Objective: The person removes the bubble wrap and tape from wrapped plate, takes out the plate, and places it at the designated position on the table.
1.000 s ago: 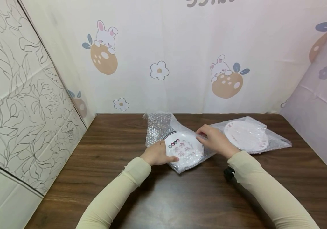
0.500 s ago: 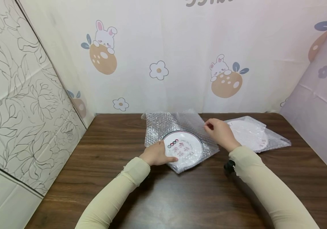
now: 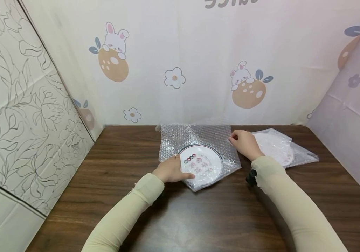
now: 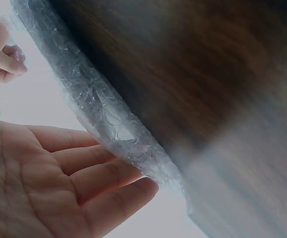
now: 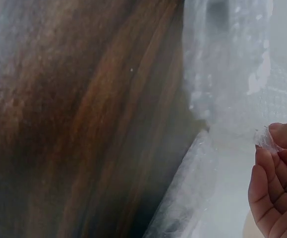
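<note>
A round white plate (image 3: 203, 164) with a dark rim and reddish print lies on a sheet of bubble wrap (image 3: 175, 136), whose near part covers the plate's lower area. At its left edge is my left hand (image 3: 170, 169), the thumb over the top. The left wrist view shows the fingers (image 4: 111, 173) fairly straight, touching the wrapped edge (image 4: 113, 114). My right hand (image 3: 246, 143) pinches the right edge of the bubble wrap between thumb and fingertips. In the right wrist view a crumpled bit of film (image 5: 266, 139) sits in that pinch.
A second plate in bubble wrap (image 3: 274, 147) lies to the right, partly behind my right hand. Both rest on a brown wooden table (image 3: 180, 217). A patterned curtain (image 3: 205, 87) stands along the back edge, and a floral panel (image 3: 19, 105) on the left.
My right hand has drawn the bubble wrap's edge rightward and slightly back, spreading the film off the plate's upper part. My left hand has stayed at the plate's left edge.
</note>
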`<state>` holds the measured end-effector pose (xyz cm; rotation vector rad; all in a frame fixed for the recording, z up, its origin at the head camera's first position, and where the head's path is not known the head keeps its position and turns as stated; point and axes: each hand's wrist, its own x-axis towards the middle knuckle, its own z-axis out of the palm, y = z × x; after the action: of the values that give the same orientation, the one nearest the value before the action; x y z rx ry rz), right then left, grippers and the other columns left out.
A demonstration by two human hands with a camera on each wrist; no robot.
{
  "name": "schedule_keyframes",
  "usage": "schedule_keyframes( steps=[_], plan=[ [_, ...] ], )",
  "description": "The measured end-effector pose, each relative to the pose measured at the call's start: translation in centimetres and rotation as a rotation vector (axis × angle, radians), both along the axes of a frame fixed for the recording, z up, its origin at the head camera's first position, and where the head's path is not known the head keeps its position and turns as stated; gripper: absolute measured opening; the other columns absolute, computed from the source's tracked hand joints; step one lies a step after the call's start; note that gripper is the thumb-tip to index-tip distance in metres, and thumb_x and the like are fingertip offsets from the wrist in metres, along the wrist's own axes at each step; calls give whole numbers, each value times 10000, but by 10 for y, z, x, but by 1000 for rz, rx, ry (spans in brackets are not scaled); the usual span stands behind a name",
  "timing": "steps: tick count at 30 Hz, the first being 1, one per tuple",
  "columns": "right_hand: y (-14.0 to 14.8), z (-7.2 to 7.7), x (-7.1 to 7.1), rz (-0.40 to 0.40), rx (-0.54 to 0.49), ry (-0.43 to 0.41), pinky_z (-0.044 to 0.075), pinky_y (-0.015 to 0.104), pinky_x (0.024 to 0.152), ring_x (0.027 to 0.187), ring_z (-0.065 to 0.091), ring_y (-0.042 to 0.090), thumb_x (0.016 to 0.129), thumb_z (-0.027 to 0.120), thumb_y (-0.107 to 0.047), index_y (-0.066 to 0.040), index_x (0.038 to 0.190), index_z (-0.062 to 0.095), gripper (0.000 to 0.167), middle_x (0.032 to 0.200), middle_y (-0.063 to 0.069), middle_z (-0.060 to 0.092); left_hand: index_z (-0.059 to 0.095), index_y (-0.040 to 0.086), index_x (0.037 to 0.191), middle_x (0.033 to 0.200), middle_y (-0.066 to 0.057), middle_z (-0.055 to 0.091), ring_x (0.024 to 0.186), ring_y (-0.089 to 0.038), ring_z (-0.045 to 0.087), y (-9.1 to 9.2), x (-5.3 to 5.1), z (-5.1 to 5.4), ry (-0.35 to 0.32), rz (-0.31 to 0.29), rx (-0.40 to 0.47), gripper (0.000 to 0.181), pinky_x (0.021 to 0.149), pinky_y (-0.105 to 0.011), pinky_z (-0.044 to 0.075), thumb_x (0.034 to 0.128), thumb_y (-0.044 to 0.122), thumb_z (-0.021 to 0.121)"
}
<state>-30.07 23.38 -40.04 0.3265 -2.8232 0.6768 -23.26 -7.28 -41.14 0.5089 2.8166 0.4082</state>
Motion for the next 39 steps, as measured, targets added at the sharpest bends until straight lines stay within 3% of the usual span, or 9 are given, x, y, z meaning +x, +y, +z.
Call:
schedule_keyframes(
  steps=[12,16,20,23,27,29,32,35,39],
  plan=[
    [2,-8,-10,-42,44,-147,513,458,730,790,642,303,955,597,-163,36,991,705,229,962,212,708,307,-114,1471,1472,-227,465,1332,-356,494,-3,-2,-1,-31,4,11,1130,1081,-434,441,775,708,649],
    [3,-11,-12,-44,41,-194,454,363,612,636,553,223,957,566,-159,-10,836,690,229,760,128,658,285,-113,1483,1501,-224,430,1367,-350,458,-3,-4,-2,-39,-6,-5,1135,1105,-433,418,785,709,639],
    [5,-15,-13,-38,44,-222,345,295,510,494,393,158,948,535,-131,-121,580,481,372,523,-2,409,294,-105,1483,1506,-225,423,1373,-350,450,-4,-6,-3,-39,-19,0,1128,1113,-430,411,784,710,641],
    [5,-16,-12,-34,57,-224,316,279,492,470,344,139,945,536,-124,-173,540,368,441,491,-39,314,304,-97,1482,1505,-225,424,1375,-351,448,-5,-6,-2,-36,-26,8,1124,1114,-428,410,779,711,644],
    [6,-15,-12,-39,60,-215,330,292,508,485,370,151,943,559,-148,-146,548,433,414,504,-15,371,292,-95,1489,1513,-227,411,1392,-349,428,-5,-5,-1,-40,-29,7,1125,1128,-427,394,783,710,640],
    [7,-12,-11,-42,58,-195,383,326,538,527,449,184,939,580,-166,-83,614,568,336,562,39,503,287,-97,1490,1514,-229,410,1395,-349,423,-5,-5,-1,-41,-26,3,1125,1132,-429,390,786,707,640],
    [7,-6,-8,-49,60,-149,497,429,660,700,611,297,943,597,-194,34,890,712,261,811,182,681,287,-101,1488,1508,-231,417,1393,-349,426,-5,-5,-3,-39,-24,-1,1123,1131,-430,391,789,703,641],
    [8,1,-6,-62,46,-111,521,517,800,916,657,383,954,608,-220,85,1158,661,371,1050,259,691,286,-102,1488,1506,-232,419,1392,-348,428,-5,-5,-3,-39,-24,3,1123,1131,-429,392,788,700,645],
    [8,9,-3,-71,23,-71,510,548,844,996,641,409,962,618,-270,84,1314,555,503,1122,272,662,290,-102,1487,1507,-234,417,1392,-348,428,-5,-5,-3,-37,-29,9,1125,1129,-428,393,786,703,645]
  ],
)
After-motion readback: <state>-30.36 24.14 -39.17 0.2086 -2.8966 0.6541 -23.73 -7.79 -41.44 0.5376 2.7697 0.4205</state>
